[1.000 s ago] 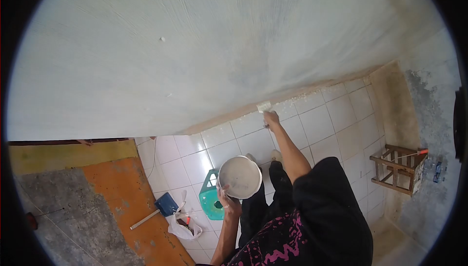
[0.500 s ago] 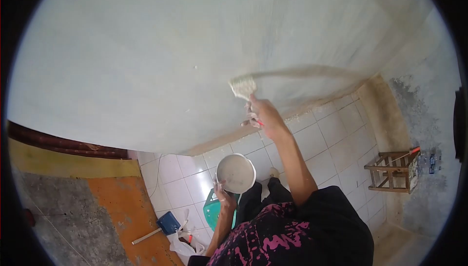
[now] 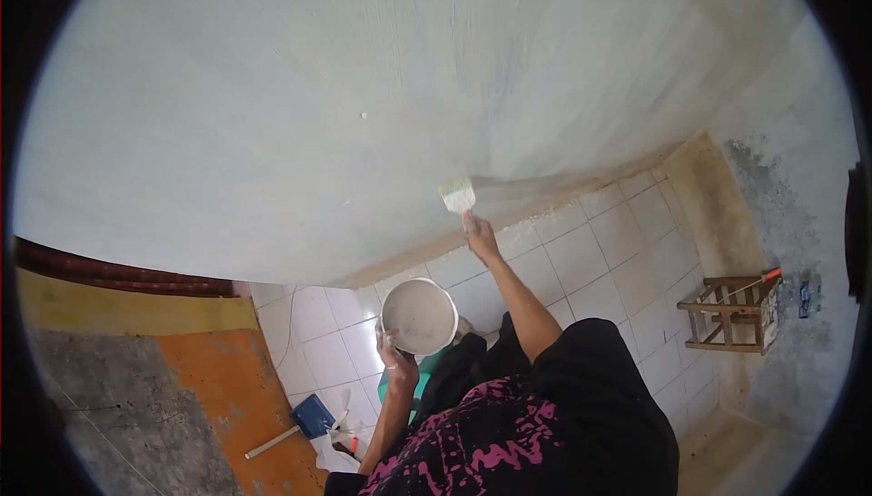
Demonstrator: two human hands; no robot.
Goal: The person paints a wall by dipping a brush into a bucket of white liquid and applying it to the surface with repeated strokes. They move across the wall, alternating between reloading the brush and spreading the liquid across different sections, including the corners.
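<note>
My right hand (image 3: 481, 236) is closed around the handle of a wide paintbrush (image 3: 458, 196). Its pale, paint-coated bristles meet the lower part of the whitish wall (image 3: 272, 133). Lower down, my left hand (image 3: 396, 356) grips the rim and side of a round white bucket (image 3: 420, 316), fingers smeared with paint. Greyish-white paint fills part of the bucket, and its surface shows from above. Fresh vertical streaks mark the wall above the brush.
A wooden stool (image 3: 727, 316) lies to the right, a red-handled tool on it. Behind the bucket is a green plastic stool (image 3: 420, 385), partly hidden. A blue dustpan (image 3: 314, 416) and a white plastic bag (image 3: 338, 452) rest at lower left. White tiles (image 3: 581, 260) cover the floor.
My right hand and the paintbrush have moved down along the wall, nearer the floor. My left hand and the bucket have shifted slightly left, hiding more of the green stool.
</note>
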